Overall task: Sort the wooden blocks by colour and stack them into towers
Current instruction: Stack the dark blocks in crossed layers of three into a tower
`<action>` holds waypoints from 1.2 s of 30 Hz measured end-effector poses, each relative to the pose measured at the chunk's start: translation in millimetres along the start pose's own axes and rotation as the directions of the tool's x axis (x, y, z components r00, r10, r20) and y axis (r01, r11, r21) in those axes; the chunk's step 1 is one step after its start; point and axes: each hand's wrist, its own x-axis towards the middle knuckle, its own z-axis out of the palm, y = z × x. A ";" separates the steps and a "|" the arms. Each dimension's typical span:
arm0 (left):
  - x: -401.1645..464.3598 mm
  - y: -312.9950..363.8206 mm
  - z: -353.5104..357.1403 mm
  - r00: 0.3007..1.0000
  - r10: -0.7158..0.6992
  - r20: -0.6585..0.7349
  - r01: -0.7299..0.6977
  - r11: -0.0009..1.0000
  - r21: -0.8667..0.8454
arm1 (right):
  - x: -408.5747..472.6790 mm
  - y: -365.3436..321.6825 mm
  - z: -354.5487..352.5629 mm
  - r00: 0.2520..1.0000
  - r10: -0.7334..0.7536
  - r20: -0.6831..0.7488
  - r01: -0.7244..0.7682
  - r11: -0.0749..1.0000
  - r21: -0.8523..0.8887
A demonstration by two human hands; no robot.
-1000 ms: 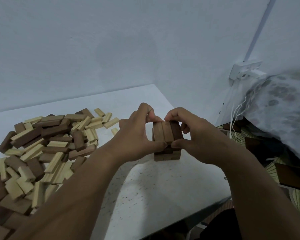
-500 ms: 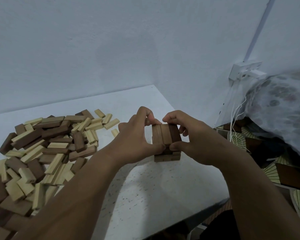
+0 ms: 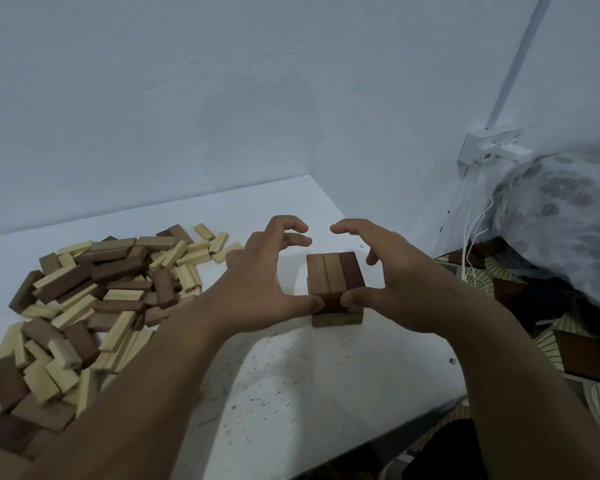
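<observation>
Between the two hands stands a short brown tower [image 3: 335,291] on the desk [image 3: 326,375], its top layer three blocks set side by side and running away from the person, with at least two lower layers showing under it. The left hand [image 3: 257,289] is open, fingers curled above and beyond the tower without touching it, its thumb tip pressed against the tower's near face. The right hand [image 3: 388,282] is likewise open and arched over the far side, its thumb touching the same near face from the other side; neither hand grips a block. The step in hand looks like squaring up the top layer. To do it well, the thumbs should press gently and evenly, so the layer slides flush with the one below rather than shoving the whole tower across the desk; the curled fingers could close on the far ends to steady the three blocks as one. The bottom layer sticks out slightly toward the person, so that edge may need a nudge too. Left of the left hand, near its forearm, lies the unsorted pile [image 3: 84,306] of pale and brown blocks, where the next brown pieces wait.
</observation>
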 end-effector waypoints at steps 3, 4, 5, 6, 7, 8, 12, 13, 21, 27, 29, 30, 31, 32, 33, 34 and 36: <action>-14.2 -9.6 -19.9 1.000 -0.018 -0.024 0.018 1.000 0.019 | 3.0 -18.2 5.1 0.994 -0.055 -0.100 0.057 0.998 0.018; -19.6 -13.7 -28.0 0.999 -0.030 -0.045 0.032 0.999 0.039 | 6.3 -27.0 9.5 0.986 -0.070 -0.150 0.076 0.997 0.033; -25.4 -18.4 -36.9 0.997 -0.038 -0.073 0.042 0.997 0.059 | 10.8 -36.5 15.4 0.977 -0.087 -0.197 0.098 0.994 0.046; -30.8 -24.4 -46.6 0.994 -0.039 -0.102 0.047 0.996 0.077 | 16.7 -47.4 22.3 0.966 -0.108 -0.234 0.123 0.991 0.052; -35.2 -30.9 -56.8 0.991 -0.038 -0.129 0.051 0.994 0.093 | 23.7 -58.5 29.3 0.959 -0.129 -0.254 0.146 0.988 0.050; -39.4 -37.2 -67.6 0.987 -0.039 -0.156 0.057 0.992 0.112 | 32.0 -69.3 36.5 0.955 -0.149 -0.255 0.165 0.985 0.043; -48.9 -68.5 -111.0 0.969 -0.103 -0.226 0.144 0.975 0.172 | 81.6 -103.7 65.2 0.960 -0.212 -0.181 0.224 0.973 0.050; -47.7 -77.5 -120.1 0.961 -0.122 -0.246 0.176 0.962 0.209 | 96.6 -110.4 72.4 0.967 -0.202 -0.154 0.213 0.975 0.057; 5.2 -157.4 -160.8 0.960 -0.242 -0.138 0.278 0.788 0.550 | 212.1 -126.9 114.7 0.996 -0.073 0.042 0.074 0.997 -0.032; 38.5 -170.8 -153.8 0.972 -0.234 0.028 0.164 0.758 0.631 | 259.3 -112.7 121.4 0.994 -0.043 0.096 0.060 0.980 -0.190; 39.9 -178.4 -155.0 0.985 -0.169 -0.032 0.155 0.791 0.592 | 266.1 -109.7 125.9 0.994 -0.036 0.099 0.056 0.978 -0.202; 38.6 -181.8 -157.0 0.988 -0.140 -0.065 0.152 0.809 0.568 | 268.3 -109.2 128.8 0.994 -0.034 0.101 0.053 0.978 -0.200; 36.0 -185.0 -160.3 0.988 -0.115 -0.099 0.150 0.842 0.519 | 270.6 -109.4 132.1 0.994 -0.035 0.102 0.055 0.978 -0.200; 32.3 -188.8 -164.8 0.985 -0.099 -0.145 0.152 0.889 0.432 | 272.9 -110.9 135.8 0.994 -0.047 0.103 0.068 0.976 -0.207; 27.0 -190.6 -169.9 0.975 -0.093 -0.203 0.156 0.933 0.325 | 274.7 -114.1 140.0 0.992 -0.064 0.104 0.086 0.973 -0.216; 21.0 -191.5 -175.1 0.959 -0.099 -0.266 0.164 0.958 0.236 | 275.5 -118.7 144.7 0.991 -0.078 0.108 0.101 0.970 -0.223; 8.1 -194.2 -184.6 0.917 -0.123 -0.378 0.190 0.971 0.146 | 276.0 -129.3 156.2 0.987 -0.073 0.141 0.104 0.968 -0.230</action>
